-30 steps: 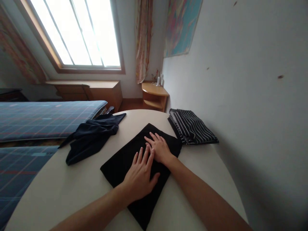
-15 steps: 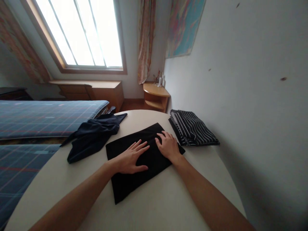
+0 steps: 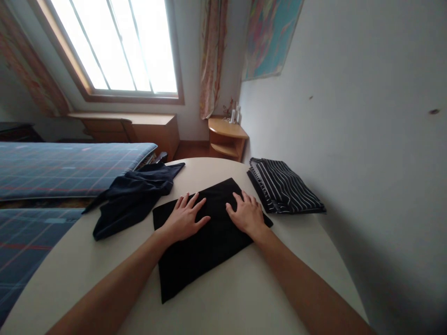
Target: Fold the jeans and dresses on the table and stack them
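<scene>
A black folded garment [image 3: 209, 246] lies flat on the round white table [image 3: 226, 298], its exact kind not clear. On its upper left part rests my left hand [image 3: 183, 221], palm down with fingers spread. Over at the right side of the same cloth, my right hand [image 3: 247, 215] presses down with its fingers apart and slightly bent. Neither hand grips anything. To the left, a crumpled dark navy garment [image 3: 134, 197] hangs partly over the table edge. Beyond my right hand sits a folded black-and-white striped stack of cloth [image 3: 288, 188].
A bed with a blue plaid mattress [image 3: 70, 170] borders the table on the left. The white wall [image 3: 377, 153] runs close along the right. Behind the table stand a wooden corner shelf [image 3: 228, 128] and a low desk [image 3: 153, 120] under the window.
My left hand has slid up and left across the black cloth, toward its far edge. My right hand has barely moved. The view has tilted slightly.
</scene>
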Demonstrator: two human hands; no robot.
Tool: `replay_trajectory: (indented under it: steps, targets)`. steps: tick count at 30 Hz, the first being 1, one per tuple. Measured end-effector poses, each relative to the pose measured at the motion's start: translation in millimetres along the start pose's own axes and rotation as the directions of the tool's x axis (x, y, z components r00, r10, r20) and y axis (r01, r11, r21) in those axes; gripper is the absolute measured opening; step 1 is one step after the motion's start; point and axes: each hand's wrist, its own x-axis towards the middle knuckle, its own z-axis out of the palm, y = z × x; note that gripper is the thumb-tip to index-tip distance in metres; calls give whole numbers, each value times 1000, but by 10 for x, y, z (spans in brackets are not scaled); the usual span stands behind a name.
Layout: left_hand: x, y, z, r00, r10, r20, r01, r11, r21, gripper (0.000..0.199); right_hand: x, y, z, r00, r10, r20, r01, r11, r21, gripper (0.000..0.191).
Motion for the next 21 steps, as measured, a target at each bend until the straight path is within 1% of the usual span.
replay_trajectory:
  steps: [3, 6, 8, 10, 13, 17, 19, 21]
  targets:
    - [-154, 214, -24, 1000, 26, -15, -26, 1000, 0, 75, 16, 34, 5, 999, 6, -34, -5, 1000, 13, 57]
    - [-351, 456, -14, 990, 136, 31, -133, 987, -89, 83, 27, 62, 26, 998, -1, -69, 2, 1000, 16, 53]
    - [-439, 552, -4, 985, 168, 33, -163, 977, -135, 82, 25, 64, 37, 997, -6, -77, 8, 1000, 16, 51]
    - [-475, 587, -9, 983, 174, 50, -165, 975, -151, 83, 23, 61, 39, 997, -3, -74, 5, 1000, 22, 52]
    - [-482, 589, -56, 979, 174, 109, -157, 976, -149, 90, 56, 82, 19, 998, 20, -58, -17, 999, 52, 56]
    - [-520, 606, -151, 961, 211, 181, -183, 970, -159, 98, 173, 193, -47, 997, 74, -9, -73, 994, 80, 57]
    - [-529, 614, -182, 955, 227, 190, -194, 965, -177, 93, 226, 259, -94, 994, 105, 41, -108, 992, 73, 55]
    - [-504, 605, -185, 967, 200, 157, -173, 969, -174, 84, 253, 306, -145, 986, 134, 103, -141, 988, 61, 51]
